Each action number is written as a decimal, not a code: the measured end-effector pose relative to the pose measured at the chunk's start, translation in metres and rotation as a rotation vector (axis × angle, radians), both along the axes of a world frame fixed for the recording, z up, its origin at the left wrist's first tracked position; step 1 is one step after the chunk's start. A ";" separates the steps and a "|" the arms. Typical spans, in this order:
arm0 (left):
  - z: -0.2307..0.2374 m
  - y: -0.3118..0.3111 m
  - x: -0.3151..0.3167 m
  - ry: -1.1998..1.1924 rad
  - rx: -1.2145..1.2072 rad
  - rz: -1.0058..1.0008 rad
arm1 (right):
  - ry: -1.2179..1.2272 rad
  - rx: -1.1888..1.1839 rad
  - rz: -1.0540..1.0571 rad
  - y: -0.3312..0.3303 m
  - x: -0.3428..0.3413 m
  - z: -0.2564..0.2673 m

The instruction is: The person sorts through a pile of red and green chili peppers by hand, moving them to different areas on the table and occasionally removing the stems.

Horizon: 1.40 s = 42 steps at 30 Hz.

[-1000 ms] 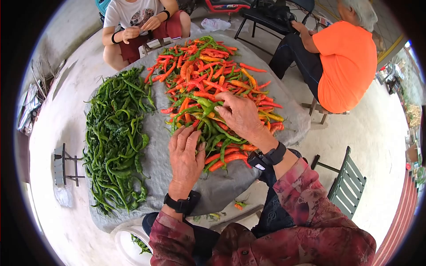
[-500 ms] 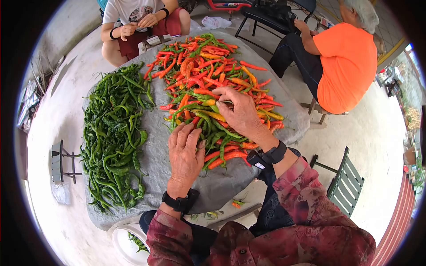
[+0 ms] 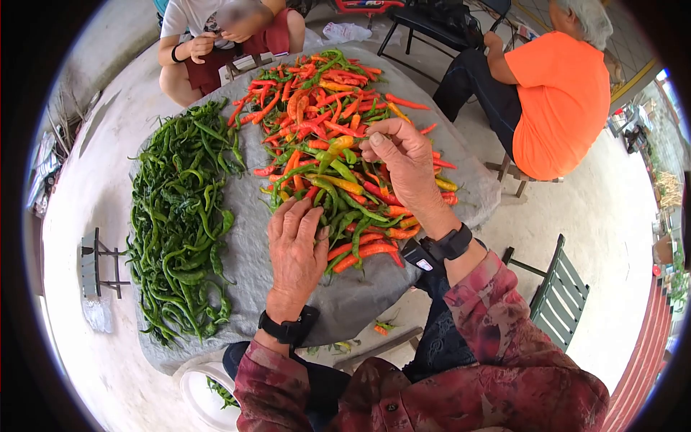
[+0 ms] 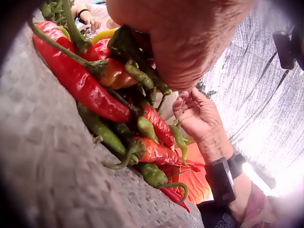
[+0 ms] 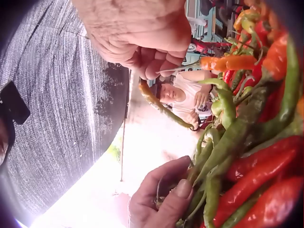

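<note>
The grey-covered bench point(image 3: 243, 266) I watch from far off is the biggest thing; on it lies a mixed heap point(image 3: 317, 129) of red, orange and green peppers, with a green heap point(image 3: 180, 223) to its left; the right hand point(image 3: 409, 164) hangs over the mixed heap, fingers bent close together, but I can't tell if they pinch anything; the left hand point(image 3: 299, 252) has its fingers bent round some green peppers point(image 5: 202, 164) at the near side; they lie crossed, so I think a hard tug could drag others off the edge; a thin stalk point(image 5: 184, 67) could snap if pulled sideways
</note>
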<state>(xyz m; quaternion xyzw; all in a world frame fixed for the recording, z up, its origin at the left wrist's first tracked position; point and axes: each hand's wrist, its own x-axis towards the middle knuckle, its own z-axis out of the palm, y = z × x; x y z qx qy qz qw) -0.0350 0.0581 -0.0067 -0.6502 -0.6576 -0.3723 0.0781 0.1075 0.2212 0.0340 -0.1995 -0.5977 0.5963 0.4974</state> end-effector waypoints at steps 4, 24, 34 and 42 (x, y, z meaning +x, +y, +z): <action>0.001 -0.001 0.000 0.002 -0.007 -0.011 | -0.129 -0.013 0.018 0.001 0.001 -0.002; 0.003 -0.004 0.000 0.003 -0.022 -0.022 | -1.042 0.617 -0.037 0.000 0.021 -0.009; 0.000 -0.004 0.000 0.013 -0.021 -0.023 | -1.162 0.557 0.028 -0.007 0.029 0.012; 0.000 -0.004 0.001 0.032 -0.036 -0.015 | -1.093 0.795 0.161 0.012 0.050 -0.015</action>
